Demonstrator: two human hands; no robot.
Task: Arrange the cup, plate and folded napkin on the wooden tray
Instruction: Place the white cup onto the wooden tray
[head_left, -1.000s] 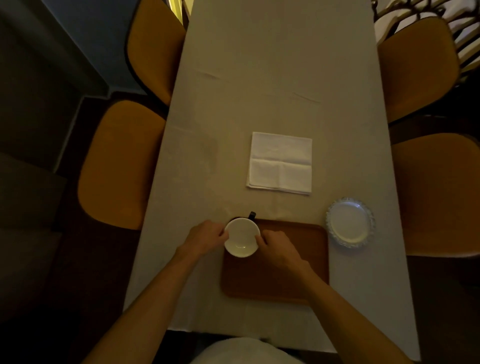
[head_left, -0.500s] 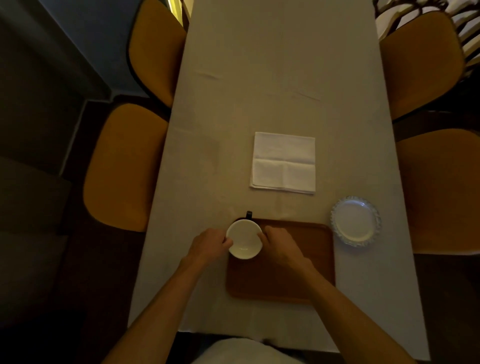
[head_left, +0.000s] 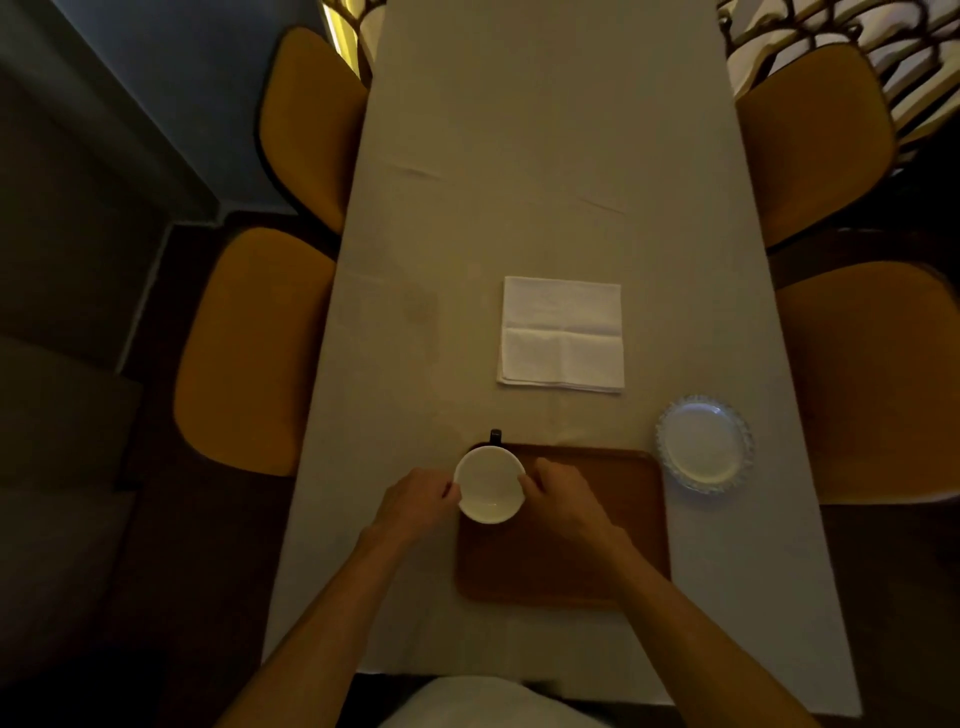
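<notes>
A cup (head_left: 489, 484), white inside with a dark handle pointing away from me, stands at the far left corner of the wooden tray (head_left: 592, 525). My left hand (head_left: 415, 501) holds its left side and my right hand (head_left: 563, 499) holds its right side. The folded white napkin (head_left: 562, 333) lies flat on the tablecloth beyond the tray. A small plate (head_left: 704, 442) with a scalloped glass rim sits on the table just off the tray's far right corner.
The long table (head_left: 545, 156) carries a pale cloth. Mustard-coloured chairs stand along both sides, two on the left (head_left: 249, 353) and two on the right (head_left: 872, 379). My torso is at the near table edge.
Both hands stay on the cup at the tray's corner. Only the camera view has shifted slightly.
</notes>
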